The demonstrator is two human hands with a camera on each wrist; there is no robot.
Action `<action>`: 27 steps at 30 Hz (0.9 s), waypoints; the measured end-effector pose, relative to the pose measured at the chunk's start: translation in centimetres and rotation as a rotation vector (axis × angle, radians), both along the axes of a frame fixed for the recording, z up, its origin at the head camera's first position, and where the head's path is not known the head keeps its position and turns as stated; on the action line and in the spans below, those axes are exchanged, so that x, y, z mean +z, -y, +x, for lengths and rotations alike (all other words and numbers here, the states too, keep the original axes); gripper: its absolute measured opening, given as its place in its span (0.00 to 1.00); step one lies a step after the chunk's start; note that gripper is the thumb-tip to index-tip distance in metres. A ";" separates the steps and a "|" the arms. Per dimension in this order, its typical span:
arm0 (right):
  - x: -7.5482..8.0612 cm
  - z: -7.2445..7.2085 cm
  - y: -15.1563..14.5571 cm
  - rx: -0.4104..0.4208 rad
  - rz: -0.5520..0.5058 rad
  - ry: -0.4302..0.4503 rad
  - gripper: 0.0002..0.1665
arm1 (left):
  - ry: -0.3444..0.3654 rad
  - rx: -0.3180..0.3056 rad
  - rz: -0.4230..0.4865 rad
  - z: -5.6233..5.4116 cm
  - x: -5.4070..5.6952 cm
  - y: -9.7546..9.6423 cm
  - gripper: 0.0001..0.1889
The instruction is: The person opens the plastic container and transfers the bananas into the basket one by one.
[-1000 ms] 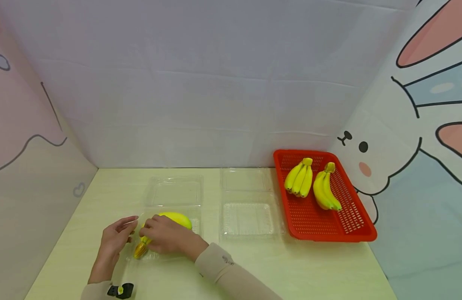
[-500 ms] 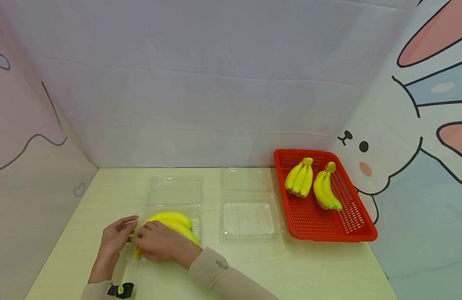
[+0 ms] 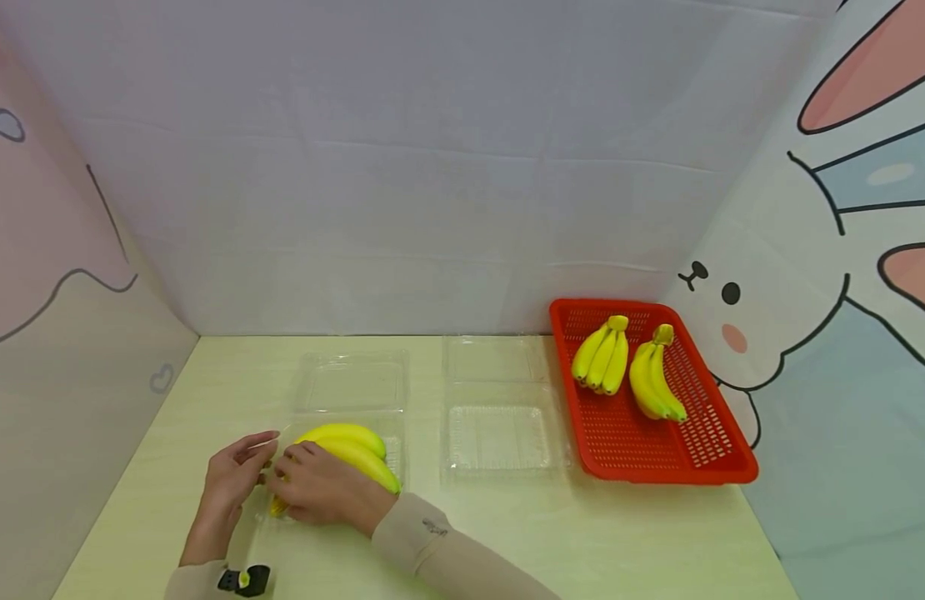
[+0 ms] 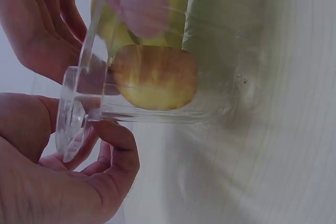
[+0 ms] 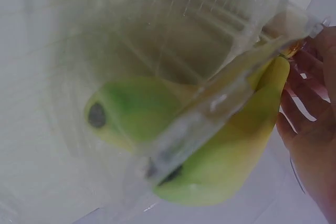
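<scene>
A bunch of yellow bananas (image 3: 357, 454) lies aslant in the near half of an unfolded clear plastic clamshell box (image 3: 393, 442). Its tips point right and look green in the right wrist view. My right hand (image 3: 327, 490) reaches over the bunch from the right, its fingers around the stem end and covering most of it. Through the clear wall in the left wrist view, the cut brown stem (image 4: 155, 77) shows close behind the plastic. My left hand (image 3: 233, 475) pinches the box's left rim (image 4: 71, 114) between thumb and curled fingers.
A second open clear clamshell box (image 3: 498, 437) lies to the right. Beyond it stands a red plastic basket (image 3: 672, 471) holding two banana bunches (image 3: 603, 358). White cloth walls (image 3: 432, 208) close off the back and sides of the table (image 3: 462, 542).
My right hand has shifted slightly left and toward me along the bunch, over the stem end, uncovering more of the bananas. My left hand stays at the box's rim.
</scene>
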State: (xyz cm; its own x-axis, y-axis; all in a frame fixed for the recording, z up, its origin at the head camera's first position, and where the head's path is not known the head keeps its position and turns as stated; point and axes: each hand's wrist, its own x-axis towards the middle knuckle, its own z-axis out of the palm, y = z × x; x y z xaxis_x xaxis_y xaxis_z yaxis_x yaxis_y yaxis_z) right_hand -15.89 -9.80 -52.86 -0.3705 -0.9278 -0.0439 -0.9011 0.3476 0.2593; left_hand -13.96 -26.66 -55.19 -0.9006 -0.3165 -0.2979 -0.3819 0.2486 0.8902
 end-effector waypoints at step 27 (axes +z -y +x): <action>-1.8 0.4 1.1 0.053 -0.011 -0.226 0.17 | 0.001 0.011 -0.011 -0.1 -0.4 -0.3 0.23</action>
